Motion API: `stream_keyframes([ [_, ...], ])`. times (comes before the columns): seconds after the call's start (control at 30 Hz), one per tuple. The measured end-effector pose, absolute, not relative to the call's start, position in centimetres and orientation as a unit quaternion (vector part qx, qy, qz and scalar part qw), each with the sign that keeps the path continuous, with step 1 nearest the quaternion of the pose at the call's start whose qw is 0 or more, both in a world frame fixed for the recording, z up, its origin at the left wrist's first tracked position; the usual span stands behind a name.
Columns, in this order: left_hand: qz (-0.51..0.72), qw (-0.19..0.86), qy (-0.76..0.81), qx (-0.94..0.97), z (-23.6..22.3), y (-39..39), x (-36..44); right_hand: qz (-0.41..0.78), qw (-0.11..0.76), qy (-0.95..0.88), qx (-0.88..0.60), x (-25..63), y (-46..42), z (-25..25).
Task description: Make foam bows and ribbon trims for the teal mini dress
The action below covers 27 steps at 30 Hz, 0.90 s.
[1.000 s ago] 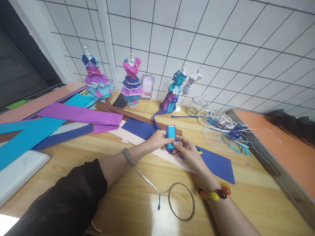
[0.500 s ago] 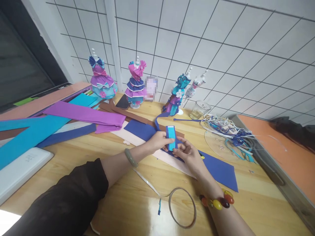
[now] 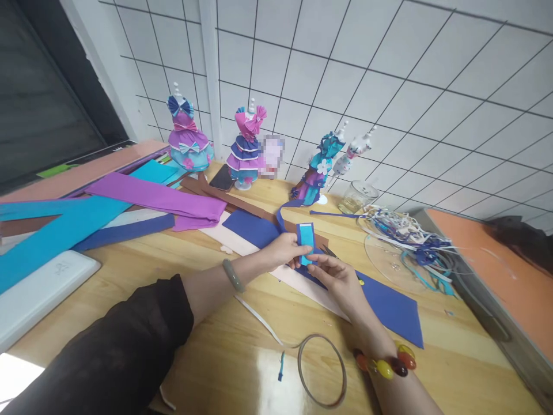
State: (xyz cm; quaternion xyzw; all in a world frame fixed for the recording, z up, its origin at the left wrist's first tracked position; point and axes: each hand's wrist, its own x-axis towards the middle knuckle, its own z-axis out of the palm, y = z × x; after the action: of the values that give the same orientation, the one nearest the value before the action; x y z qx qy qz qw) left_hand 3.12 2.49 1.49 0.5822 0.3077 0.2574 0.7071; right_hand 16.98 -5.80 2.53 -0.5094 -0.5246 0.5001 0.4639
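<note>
My left hand (image 3: 287,251) is closed, its thumb pressing on a dark blue strip (image 3: 312,226) faced with a smaller light-blue rectangle (image 3: 306,235). The strip's long tail curls up and back behind that hand. At the lower right corner of the piece, the thumb and fingertips of my right hand (image 3: 339,279) pinch the edge. Dark scissors (image 3: 330,252) show partly behind my right hand, their tips pointing up and left. Below both hands lie a dark blue sheet (image 3: 395,308) and a pale pink strip (image 3: 317,297).
Dressed miniature mannequins (image 3: 189,138) stand along the tiled wall. Purple (image 3: 159,196) and turquoise bands (image 3: 60,236) lie left, beside a white slab (image 3: 56,294). At right are ribbon scraps (image 3: 406,227), a clear jar (image 3: 358,199) and an orange-topped surface (image 3: 496,259). A thin ring (image 3: 299,369) lies in front.
The view has shifted slightly, moving the scene to the right. My right fingers have moved a little on the strip's lower edge, and the scissors' blades now show behind them.
</note>
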Motion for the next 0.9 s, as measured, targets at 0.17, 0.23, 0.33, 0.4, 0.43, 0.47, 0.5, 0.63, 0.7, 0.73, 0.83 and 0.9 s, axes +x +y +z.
stream_keyframes([
  [0.17,0.262,0.703,0.319,0.579,1.29,2.50,3.16,0.475,0.476,-0.525,-0.521,17.03,-5.62,1.93],
  [0.23,0.263,0.702,0.317,0.580,1.22,2.51,3.20,0.460,0.478,-0.527,-0.531,17.05,-5.58,1.81],
  [0.33,0.263,0.700,0.312,0.586,1.12,2.56,3.24,0.443,0.477,-0.533,-0.540,17.07,-5.59,1.81],
  [0.4,0.269,0.696,0.311,0.589,1.07,2.57,3.27,0.436,0.476,-0.535,-0.546,17.02,-5.62,1.91],
  [0.43,0.272,0.694,0.311,0.590,1.07,2.57,3.29,0.435,0.475,-0.535,-0.547,16.98,-5.63,1.99],
  [0.47,0.275,0.691,0.313,0.591,1.10,2.56,3.30,0.436,0.474,-0.533,-0.549,16.94,-5.63,2.07],
  [0.5,0.275,0.688,0.315,0.593,1.15,2.54,3.32,0.439,0.474,-0.530,-0.549,16.90,-5.64,2.14],
  [0.63,0.273,0.677,0.327,0.601,1.45,2.48,3.34,0.459,0.481,-0.514,-0.542,16.91,-5.60,2.26],
  [0.7,0.282,0.675,0.326,0.599,1.50,2.50,3.37,0.462,0.481,-0.510,-0.543,16.97,-5.59,2.24],
  [0.73,0.287,0.675,0.325,0.597,1.47,2.53,3.39,0.462,0.481,-0.509,-0.544,16.98,-5.60,2.26],
  [0.83,0.298,0.673,0.325,0.594,1.20,2.69,3.45,0.461,0.478,-0.505,-0.551,16.92,-5.65,2.44],
  [0.9,0.299,0.679,0.317,0.591,1.02,2.79,3.47,0.462,0.477,-0.504,-0.552,16.81,-5.69,2.62],
])
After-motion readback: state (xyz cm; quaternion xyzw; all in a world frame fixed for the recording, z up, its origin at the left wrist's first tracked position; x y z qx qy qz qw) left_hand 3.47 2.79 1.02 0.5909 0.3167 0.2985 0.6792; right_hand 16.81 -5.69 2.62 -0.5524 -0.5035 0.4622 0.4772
